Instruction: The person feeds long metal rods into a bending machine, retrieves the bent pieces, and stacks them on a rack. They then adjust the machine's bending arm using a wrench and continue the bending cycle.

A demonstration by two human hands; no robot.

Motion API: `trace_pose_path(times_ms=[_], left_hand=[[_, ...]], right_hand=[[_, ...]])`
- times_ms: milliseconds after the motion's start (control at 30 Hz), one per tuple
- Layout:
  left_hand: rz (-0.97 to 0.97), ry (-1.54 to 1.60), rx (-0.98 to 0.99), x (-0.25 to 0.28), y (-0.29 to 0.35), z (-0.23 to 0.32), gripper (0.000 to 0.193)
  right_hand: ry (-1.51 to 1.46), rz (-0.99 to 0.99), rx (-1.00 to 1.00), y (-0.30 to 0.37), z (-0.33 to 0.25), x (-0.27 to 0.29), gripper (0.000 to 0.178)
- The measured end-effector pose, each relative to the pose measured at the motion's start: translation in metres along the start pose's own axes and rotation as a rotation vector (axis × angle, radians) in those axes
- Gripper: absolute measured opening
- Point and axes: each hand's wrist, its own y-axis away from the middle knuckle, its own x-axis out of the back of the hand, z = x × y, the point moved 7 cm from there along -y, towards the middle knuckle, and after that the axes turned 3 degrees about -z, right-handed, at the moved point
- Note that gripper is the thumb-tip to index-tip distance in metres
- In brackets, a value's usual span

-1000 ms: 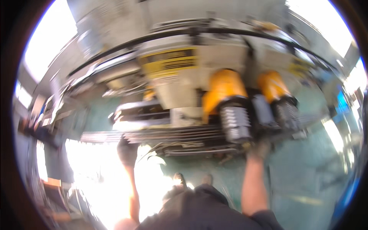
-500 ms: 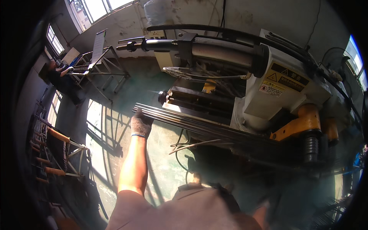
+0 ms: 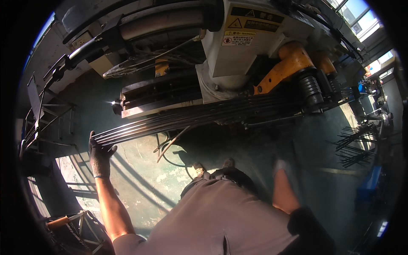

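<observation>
Several long thin metal rods [image 3: 140, 130] lie side by side, running from the left into the shaded part of a large machine [image 3: 233, 53]. My left hand [image 3: 100, 158], in a knitted work glove with dark fingers, is at their left ends. Its fingers are stretched up past the rod tips, with the thumb apart below them; the palm side meets the ends. My right hand [image 3: 279, 165], gloved too, hangs in shade to the right of my feet, away from the rods. Blur and darkness hide its fingers.
The machine carries a yellow-orange arm [image 3: 282, 70] and a black coil spring [image 3: 311, 92]. Loose hoses [image 3: 172, 145] hang below the rods. A metal rack [image 3: 80, 231] stands at lower left, a frame stand [image 3: 51, 114] beyond. Bundled dark rods [image 3: 357, 144] sit at right.
My view has swung right, so the machine sits further left. My left hand has gone from closed around the rod ends to stretched fingers against them. My right hand shows more fully.
</observation>
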Motion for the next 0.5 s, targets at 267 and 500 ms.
trace_pose_path(times_ms=[267, 500], left_hand=[[0.011, 0.181, 0.034, 0.019, -0.013, -0.006, 0.086], [0.600, 0.809, 0.030, 0.012, 0.025, -0.093, 0.082]], right_hand=[[-0.497, 0.058, 0.049, -0.022, -0.029, 0.169, 0.031], [-0.735, 0.238, 0.135, -0.036, -0.031, 0.154, 0.030]])
